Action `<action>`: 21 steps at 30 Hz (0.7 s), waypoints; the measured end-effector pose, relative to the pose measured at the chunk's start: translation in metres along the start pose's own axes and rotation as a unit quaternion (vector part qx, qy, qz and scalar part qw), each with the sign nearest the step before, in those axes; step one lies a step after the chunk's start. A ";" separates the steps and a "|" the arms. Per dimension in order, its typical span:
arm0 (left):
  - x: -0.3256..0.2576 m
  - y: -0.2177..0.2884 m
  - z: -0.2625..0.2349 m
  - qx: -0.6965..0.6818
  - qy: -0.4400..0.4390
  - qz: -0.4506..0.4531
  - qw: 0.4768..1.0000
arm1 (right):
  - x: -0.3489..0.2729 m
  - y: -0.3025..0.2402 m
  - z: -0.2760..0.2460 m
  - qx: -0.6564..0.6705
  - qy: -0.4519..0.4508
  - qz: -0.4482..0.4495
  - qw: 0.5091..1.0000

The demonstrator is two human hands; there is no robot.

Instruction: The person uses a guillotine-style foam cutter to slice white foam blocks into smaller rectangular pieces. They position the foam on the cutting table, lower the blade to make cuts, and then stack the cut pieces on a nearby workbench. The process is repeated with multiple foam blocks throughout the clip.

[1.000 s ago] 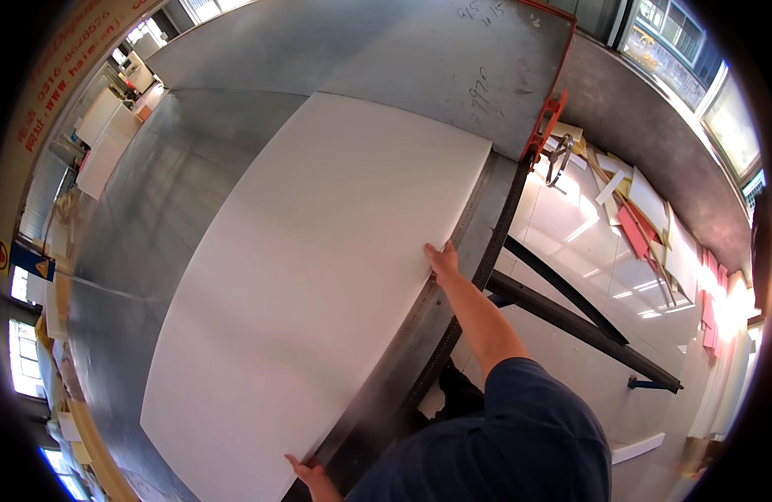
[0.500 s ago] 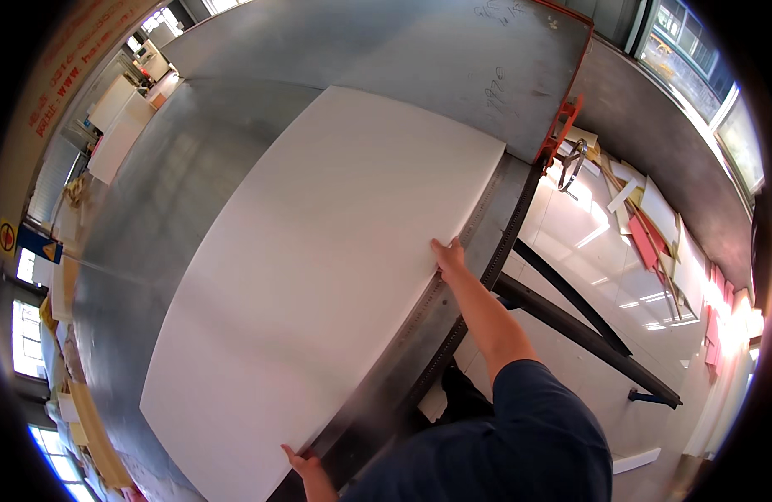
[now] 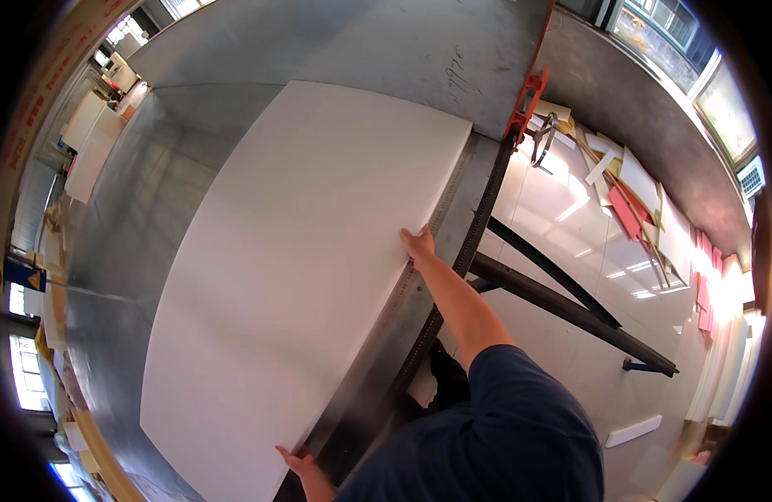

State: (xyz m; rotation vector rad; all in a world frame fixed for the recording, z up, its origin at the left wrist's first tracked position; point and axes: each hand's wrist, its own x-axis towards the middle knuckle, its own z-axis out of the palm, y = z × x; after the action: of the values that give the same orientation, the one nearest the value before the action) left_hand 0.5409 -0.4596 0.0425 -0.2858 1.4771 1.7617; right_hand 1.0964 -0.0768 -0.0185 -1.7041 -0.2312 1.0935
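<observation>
A large flat white board (image 3: 294, 251) lies on a grey metal table, its far end close to an upright grey metal plate. My right hand (image 3: 419, 246) holds the board's right-hand edge about midway along, thumb on the top face. Nearer to my body, my left hand (image 3: 298, 461) is on the same edge, its thumb also over the top. The other fingers of both hands are partly hidden at the edge. A perforated metal strip (image 3: 448, 201) runs along the table beside this edge.
The grey metal plate (image 3: 335, 42) stands across the far end, with a red bracket (image 3: 528, 105) at its right. Dark steel beams (image 3: 570, 301) stick out to the right above a pale tiled floor. White, yellow and pink offcuts (image 3: 633, 201) lie by the wall.
The whole view has swung slightly, so the table and board sit farther left in the picture. Both hands keep about the same places on the board's edge.
</observation>
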 end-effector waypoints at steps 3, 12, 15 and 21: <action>0.001 -0.002 -0.007 -0.012 0.000 0.000 1.000 | -0.003 -0.001 0.002 0.000 -0.017 0.000 1.000; 0.006 -0.011 -0.046 0.187 -0.011 -0.221 0.957 | 0.036 0.021 -0.045 -0.515 0.037 -0.232 0.825; -0.014 0.027 -0.057 0.278 0.032 -0.181 0.943 | -0.009 0.021 -0.032 -0.252 -0.013 -0.097 0.963; 0.044 0.119 -0.204 0.112 0.236 -0.045 0.964 | -0.185 0.097 0.005 -0.216 -0.154 -0.007 0.964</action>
State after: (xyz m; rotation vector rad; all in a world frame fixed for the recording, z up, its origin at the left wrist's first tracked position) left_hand 0.3669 -0.6251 0.0411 -0.6789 1.9473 1.4949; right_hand 0.9550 -0.2298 0.0020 -1.8980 -0.7219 1.3679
